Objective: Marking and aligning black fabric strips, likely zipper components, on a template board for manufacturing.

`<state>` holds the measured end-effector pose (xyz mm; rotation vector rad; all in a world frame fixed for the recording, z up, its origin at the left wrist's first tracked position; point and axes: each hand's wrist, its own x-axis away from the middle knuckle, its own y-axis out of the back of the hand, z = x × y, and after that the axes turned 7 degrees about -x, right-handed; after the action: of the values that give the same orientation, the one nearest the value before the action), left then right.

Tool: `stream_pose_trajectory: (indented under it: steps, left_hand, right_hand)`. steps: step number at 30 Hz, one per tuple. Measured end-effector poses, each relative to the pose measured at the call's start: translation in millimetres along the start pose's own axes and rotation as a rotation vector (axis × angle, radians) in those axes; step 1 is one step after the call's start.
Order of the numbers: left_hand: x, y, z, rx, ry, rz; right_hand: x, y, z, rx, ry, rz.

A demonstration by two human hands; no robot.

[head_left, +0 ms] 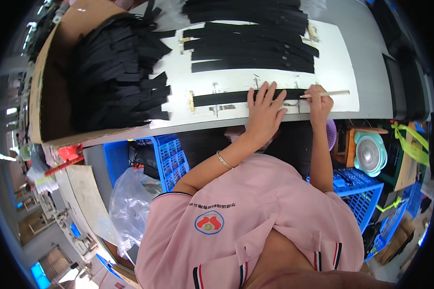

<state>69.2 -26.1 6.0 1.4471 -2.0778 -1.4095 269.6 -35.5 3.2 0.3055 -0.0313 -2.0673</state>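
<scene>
A single black fabric strip (pixel 219 99) lies straight across a white board (pixel 340 62) that bears several taped and inked marks. My left hand (pixel 265 111) rests on the strip with its fingers spread, pressing it to the board. Near the strip's right end, my right hand (pixel 320 106) pinches a slim white pencil (pixel 337 92). The pencil's tip points left and meets the strip, or lies very close to it. Beyond my hands, several more black strips (pixel 248 48) lie side by side in a layered stack on the board.
To the left, a cardboard box (pixel 46 96) on its side holds a heap of black strips (pixel 115 72), some spilling onto the board. Below the grey table's edge (pixel 371 113) stand blue crates (pixel 171 156), a clear plastic bag (pixel 130 200) and a turquoise fan (pixel 370 153).
</scene>
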Motion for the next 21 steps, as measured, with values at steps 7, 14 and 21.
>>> stream_pose_trajectory:
  steps: [7,14,21]
  left_hand:
    - [-79,-20,51,0.016,-0.1,-0.027]
    - [-90,5,87,0.152,-0.056,-0.031]
    - [12,108,186,-0.359,0.084,-0.19]
  right_hand:
    - [0,-3,-6,-0.169,-0.065,-0.095]
    - [-1,-5,-5,-0.152,-0.065,-0.085]
    - [-3,-4,-9,-0.12,-0.051,-0.054]
